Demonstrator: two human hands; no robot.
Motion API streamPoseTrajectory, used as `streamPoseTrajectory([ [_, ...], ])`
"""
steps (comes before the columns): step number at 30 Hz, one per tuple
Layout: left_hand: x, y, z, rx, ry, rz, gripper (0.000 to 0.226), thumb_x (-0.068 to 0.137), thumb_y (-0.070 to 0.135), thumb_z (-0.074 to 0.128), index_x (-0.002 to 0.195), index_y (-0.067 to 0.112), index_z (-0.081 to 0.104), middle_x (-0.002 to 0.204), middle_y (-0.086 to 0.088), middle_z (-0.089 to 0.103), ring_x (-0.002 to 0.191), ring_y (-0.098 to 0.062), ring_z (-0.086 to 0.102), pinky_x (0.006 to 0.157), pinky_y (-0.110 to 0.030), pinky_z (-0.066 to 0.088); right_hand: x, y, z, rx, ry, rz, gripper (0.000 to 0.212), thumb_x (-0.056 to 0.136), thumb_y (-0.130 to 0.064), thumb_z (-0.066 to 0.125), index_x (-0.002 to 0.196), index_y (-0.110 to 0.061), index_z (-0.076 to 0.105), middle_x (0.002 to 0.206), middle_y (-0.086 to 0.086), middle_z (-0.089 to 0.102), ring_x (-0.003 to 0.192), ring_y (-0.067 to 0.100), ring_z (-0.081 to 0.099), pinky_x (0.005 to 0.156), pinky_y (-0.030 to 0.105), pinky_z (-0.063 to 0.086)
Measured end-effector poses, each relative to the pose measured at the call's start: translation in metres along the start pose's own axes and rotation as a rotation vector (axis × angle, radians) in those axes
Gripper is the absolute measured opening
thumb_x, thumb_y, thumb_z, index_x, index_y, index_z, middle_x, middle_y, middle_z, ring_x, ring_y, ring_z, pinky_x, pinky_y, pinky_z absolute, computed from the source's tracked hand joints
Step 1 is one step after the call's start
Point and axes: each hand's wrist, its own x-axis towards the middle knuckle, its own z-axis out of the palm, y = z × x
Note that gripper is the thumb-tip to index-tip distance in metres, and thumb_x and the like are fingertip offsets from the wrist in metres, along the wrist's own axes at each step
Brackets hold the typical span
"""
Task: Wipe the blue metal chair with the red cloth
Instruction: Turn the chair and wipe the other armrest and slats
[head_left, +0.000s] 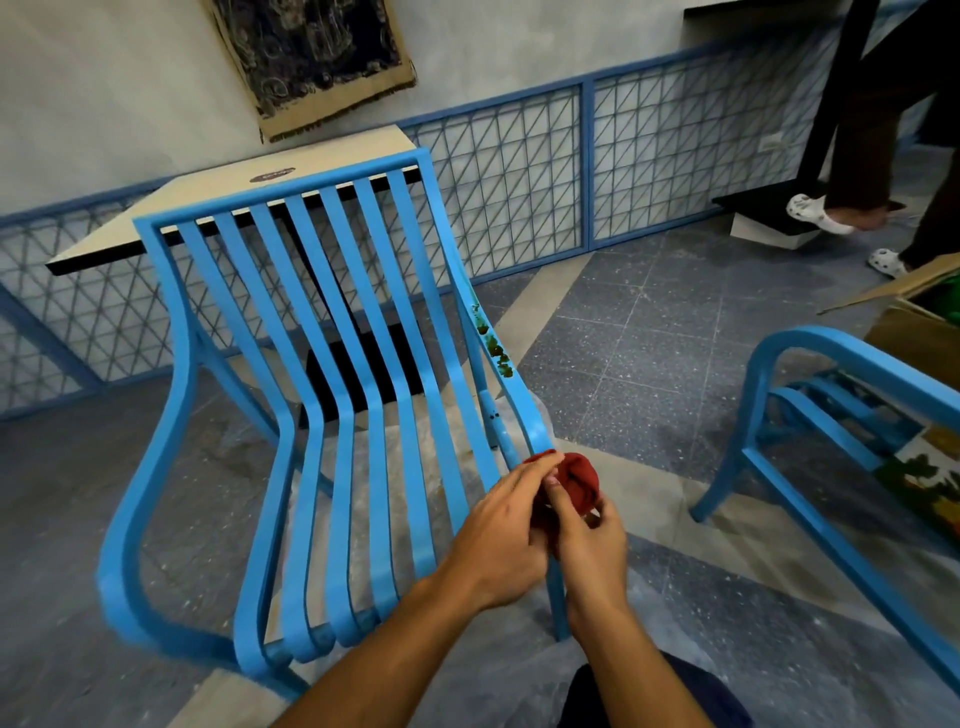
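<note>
Cardboard box (906, 332) at the right edge, flap open, something green (951, 299) inside, mostly cut off by the frame; rest of the contents unreadable. Red cloth (579, 483) bunched into a wad, held between both hands at the front end of the right side rail of the blue metal chair (322, 322); touching the rail or just above it, cannot tell. Left hand (498, 535) pinches the cloth's left edge; right hand (589, 545) grips it from below, fingers curled. Dark green stains (496, 348) farther up the same rail, well apart from the cloth. Second blue chair (831, 364) to the right; table (218, 202) behind the chair's back
</note>
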Motion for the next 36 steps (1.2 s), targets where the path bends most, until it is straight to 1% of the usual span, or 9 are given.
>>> streamPoseTrajectory([
  [4, 0.013, -0.001, -0.018, -0.088, 0.060, -0.068, 0.062, 0.086, -0.003, 0.043, 0.134, 0.036, 0.054, 0.134, 0.012, 0.053, 0.114, -0.007, 0.059, 0.104, -0.034, 0.049, 0.013, 0.010, 0.012, 0.019, 0.116, 0.042, 0.052, 0.067, -0.041, 0.087, 0.111, -0.021, 0.069, 0.098, 0.002, 0.076, 0.088, 0.020, 0.073, 0.084, 0.044, 0.061],
  [8, 0.047, -0.004, -0.033, 0.125, 0.150, -0.058, 0.046, 0.097, 0.013, 0.047, 0.135, 0.039, 0.048, 0.137, 0.010, 0.044, 0.106, -0.018, 0.061, 0.096, -0.041, 0.051, 0.029, 0.019, 0.020, 0.082, 0.189, 0.027, 0.050, 0.058, -0.038, 0.089, 0.101, -0.018, 0.073, 0.090, 0.010, 0.078, 0.077, 0.027, 0.075, 0.071, 0.045, 0.063],
  [11, 0.078, -0.004, -0.053, 0.316, 0.023, -0.064, 0.040, 0.101, 0.024, 0.052, 0.138, 0.039, 0.049, 0.144, 0.008, 0.038, 0.107, -0.022, 0.061, 0.094, -0.042, 0.051, 0.032, 0.017, 0.020, 0.041, 0.257, -0.035, 0.049, 0.060, -0.034, 0.089, 0.102, -0.018, 0.072, 0.091, 0.006, 0.078, 0.083, 0.028, 0.075, 0.080, 0.048, 0.062],
  [14, 0.103, -0.003, -0.075, 0.538, -0.202, -0.026, 0.042, 0.099, 0.037, 0.058, 0.140, 0.038, 0.052, 0.149, 0.006, 0.036, 0.115, -0.022, 0.059, 0.094, -0.040, 0.045, 0.018, 0.010, 0.017, -0.062, 0.295, -0.162, 0.058, 0.070, -0.025, 0.087, 0.122, -0.028, 0.060, 0.109, -0.008, 0.067, 0.098, 0.015, 0.065, 0.091, 0.033, 0.052],
  [17, 0.123, 0.001, -0.088, 0.642, -0.375, 0.073, 0.047, 0.094, 0.038, 0.065, 0.140, 0.034, 0.055, 0.153, 0.005, 0.036, 0.122, -0.021, 0.056, 0.103, -0.042, 0.043, 0.010, 0.017, 0.012, -0.165, 0.263, -0.330, 0.056, 0.075, -0.022, 0.085, 0.124, -0.034, 0.060, 0.117, -0.011, 0.065, 0.106, 0.009, 0.063, 0.092, 0.026, 0.052],
  [21, 0.143, 0.002, -0.091, 0.678, -0.462, 0.145, 0.047, 0.087, 0.038, 0.074, 0.133, 0.031, 0.064, 0.140, 0.002, 0.052, 0.129, -0.022, 0.050, 0.106, -0.045, 0.042, 0.012, 0.028, 0.010, -0.294, 0.239, -0.388, 0.061, 0.073, -0.022, 0.086, 0.129, -0.027, 0.062, 0.125, -0.009, 0.055, 0.110, 0.006, 0.056, 0.081, -0.001, 0.040],
  [24, 0.148, -0.001, -0.090, 0.622, -0.469, 0.145, 0.045, 0.083, 0.038, 0.078, 0.126, 0.031, 0.068, 0.129, 0.002, 0.057, 0.121, -0.020, 0.053, 0.103, -0.043, 0.044, 0.021, 0.032, 0.010, -0.341, 0.254, -0.356, 0.059, 0.071, -0.022, 0.087, 0.125, -0.017, 0.064, 0.121, -0.005, 0.055, 0.106, 0.012, 0.056, 0.086, 0.016, 0.041],
  [30, 0.150, -0.003, -0.090, 0.538, -0.467, 0.118, 0.043, 0.080, 0.036, 0.081, 0.122, 0.030, 0.070, 0.125, 0.005, 0.059, 0.117, -0.018, 0.056, 0.103, -0.041, 0.046, 0.035, 0.040, 0.003, -0.279, 0.231, -0.238, 0.050, 0.067, -0.020, 0.089, 0.113, -0.016, 0.069, 0.110, 0.001, 0.068, 0.102, 0.017, 0.065, 0.097, 0.039, 0.053],
  [36, 0.147, -0.003, -0.088, 0.501, -0.449, 0.110, 0.044, 0.080, 0.032, 0.082, 0.122, 0.029, 0.070, 0.125, 0.004, 0.060, 0.115, -0.018, 0.057, 0.103, -0.043, 0.047, 0.039, 0.029, -0.004, -0.152, 0.124, -0.178, 0.042, 0.073, -0.010, 0.084, 0.113, -0.019, 0.074, 0.094, 0.000, 0.077, 0.082, 0.012, 0.072, 0.079, 0.028, 0.056],
])
